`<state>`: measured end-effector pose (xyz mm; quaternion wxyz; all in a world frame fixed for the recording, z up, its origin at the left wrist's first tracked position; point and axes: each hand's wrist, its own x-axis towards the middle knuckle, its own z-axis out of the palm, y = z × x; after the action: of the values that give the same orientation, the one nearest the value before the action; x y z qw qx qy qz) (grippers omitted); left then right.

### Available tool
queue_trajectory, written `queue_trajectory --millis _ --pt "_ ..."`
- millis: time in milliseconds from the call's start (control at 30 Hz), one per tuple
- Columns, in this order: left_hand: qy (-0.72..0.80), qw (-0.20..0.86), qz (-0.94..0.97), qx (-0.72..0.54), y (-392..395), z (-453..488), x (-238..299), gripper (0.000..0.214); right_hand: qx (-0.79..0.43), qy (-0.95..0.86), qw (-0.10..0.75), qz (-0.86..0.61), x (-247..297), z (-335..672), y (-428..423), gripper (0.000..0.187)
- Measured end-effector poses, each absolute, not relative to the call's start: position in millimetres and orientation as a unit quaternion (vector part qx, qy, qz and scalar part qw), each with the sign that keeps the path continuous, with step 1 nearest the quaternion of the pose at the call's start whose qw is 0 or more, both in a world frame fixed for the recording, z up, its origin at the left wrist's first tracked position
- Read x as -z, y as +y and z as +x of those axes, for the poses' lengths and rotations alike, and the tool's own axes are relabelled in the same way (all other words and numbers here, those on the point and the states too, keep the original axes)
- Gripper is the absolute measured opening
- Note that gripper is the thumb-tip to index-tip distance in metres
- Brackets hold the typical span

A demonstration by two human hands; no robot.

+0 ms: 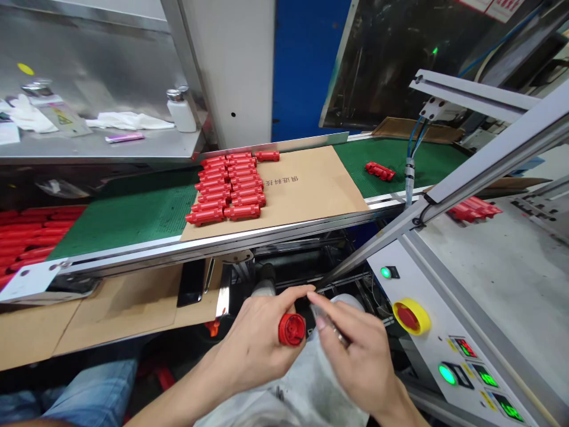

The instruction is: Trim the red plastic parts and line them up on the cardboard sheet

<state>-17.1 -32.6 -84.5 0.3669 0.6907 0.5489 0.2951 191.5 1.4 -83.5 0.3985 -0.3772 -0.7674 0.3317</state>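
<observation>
Red plastic part (292, 330) in left grip (251, 347)

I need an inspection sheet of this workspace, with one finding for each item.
Surface: green conveyor belt carrying a cardboard sheet.
Job's things: rows of red plastic parts on the sheet.
Clutter: white gloves and a white bottle on a steel shelf; black phone below the belt.
Grips: left hand holds a red plastic part; right hand pinches a small silver piece.
Cables: blue tubes above the belt.
Surroundings: red emergency stop button, green lamps.
</observation>
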Motion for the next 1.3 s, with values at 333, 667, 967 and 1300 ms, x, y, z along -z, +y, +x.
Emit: queue_trajectory --millis 333,667,967,1300 --pt "0.381 0.533 0.585 -0.479 -15.8 -23.2 107.1 0.015 -0.685 -0.444 0.345 -0.462 114.4 212.8 3.9 0.042" --pt "0.204 0.691 0.436 -0.539 -22.4 -2.9 132.6 0.061 -0.520 -0.613 0.373 -0.464 88.2 211.6 -7.2 0.029" --pt "0.294 0.548 0.572 -0.535 -26.3 -4.2 131.3 0.067 -0.459 -0.706 0.330 -0.426 88.9 232.0 -14.4 0.062" --pt "0.320 0.430 0.627 -0.566 -39.8 10.1 143.7 0.076 -0.121 -0.851 0.367 -0.356 80.2 231.2 -12.1 0.069"
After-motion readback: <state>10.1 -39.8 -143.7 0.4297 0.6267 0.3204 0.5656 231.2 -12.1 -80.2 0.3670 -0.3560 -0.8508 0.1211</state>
